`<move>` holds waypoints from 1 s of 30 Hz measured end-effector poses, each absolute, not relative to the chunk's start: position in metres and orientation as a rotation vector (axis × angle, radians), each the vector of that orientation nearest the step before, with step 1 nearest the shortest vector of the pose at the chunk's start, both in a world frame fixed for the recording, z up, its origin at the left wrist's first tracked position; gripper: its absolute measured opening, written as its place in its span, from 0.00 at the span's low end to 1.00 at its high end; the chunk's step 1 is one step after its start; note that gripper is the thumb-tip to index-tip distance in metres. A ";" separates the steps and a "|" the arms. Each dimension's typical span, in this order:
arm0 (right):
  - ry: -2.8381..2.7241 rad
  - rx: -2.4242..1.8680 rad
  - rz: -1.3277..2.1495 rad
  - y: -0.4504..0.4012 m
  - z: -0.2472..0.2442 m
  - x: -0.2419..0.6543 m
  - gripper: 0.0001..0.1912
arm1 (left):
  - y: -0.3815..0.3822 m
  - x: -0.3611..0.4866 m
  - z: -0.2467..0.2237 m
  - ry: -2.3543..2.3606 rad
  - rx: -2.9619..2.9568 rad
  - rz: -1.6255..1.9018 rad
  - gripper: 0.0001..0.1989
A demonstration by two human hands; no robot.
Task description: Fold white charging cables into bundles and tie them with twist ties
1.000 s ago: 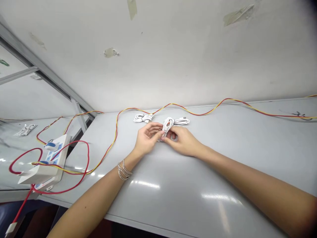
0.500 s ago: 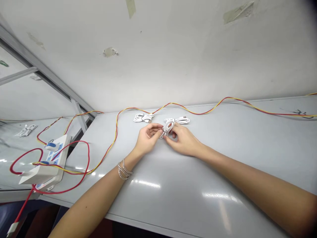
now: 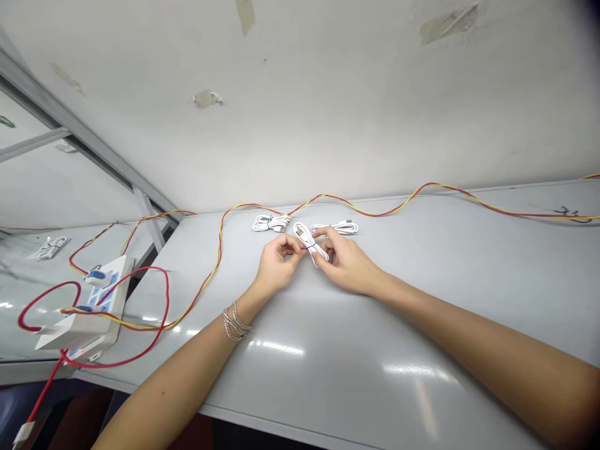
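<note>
Curled fingers (image 3: 291, 247) of the left hand (image 3: 280, 267) and right hand (image 3: 344, 264) pinch a looped white cable (image 3: 310, 243) between them.

Plain indoor workroom, grey laminate workbench (image 3: 375, 394), white power strip (image 3: 107, 284), red-and-yellow cable (image 3: 375, 216), scuffed taped wall (image 3: 300, 112)

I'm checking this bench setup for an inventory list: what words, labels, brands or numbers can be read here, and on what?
No text can be read. The power strip has blue patches, but any print on it is too small and blurred to read, and the held white cable shows no legible print.
</note>
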State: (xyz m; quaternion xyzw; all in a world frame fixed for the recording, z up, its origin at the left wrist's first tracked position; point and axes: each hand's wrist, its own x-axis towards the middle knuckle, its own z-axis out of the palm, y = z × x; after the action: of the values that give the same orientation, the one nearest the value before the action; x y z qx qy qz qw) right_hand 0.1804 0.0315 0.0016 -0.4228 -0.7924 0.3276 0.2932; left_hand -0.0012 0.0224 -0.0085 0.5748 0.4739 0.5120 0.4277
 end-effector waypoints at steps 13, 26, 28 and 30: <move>-2.134 -0.855 0.877 0.033 -0.002 0.183 0.26 | 0.021 0.000 -0.005 1.282 1.418 1.305 0.06; -2.052 -0.870 0.790 0.033 -0.007 0.182 0.18 | 0.018 0.000 0.001 1.188 1.533 1.305 0.06; -2.030 -0.897 0.791 0.033 -0.007 0.181 0.20 | 0.017 0.000 0.002 1.151 1.526 1.332 0.05; -2.017 -0.915 0.795 0.034 -0.007 0.181 0.16 | 0.017 0.001 0.002 1.132 1.513 1.333 0.07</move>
State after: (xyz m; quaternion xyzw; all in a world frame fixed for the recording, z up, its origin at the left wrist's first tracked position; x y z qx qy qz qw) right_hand 0.1809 0.0343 -0.0066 -0.3592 -0.7914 0.3119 0.3840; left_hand 0.0005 0.0170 0.0021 0.5988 0.4480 0.5275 0.4031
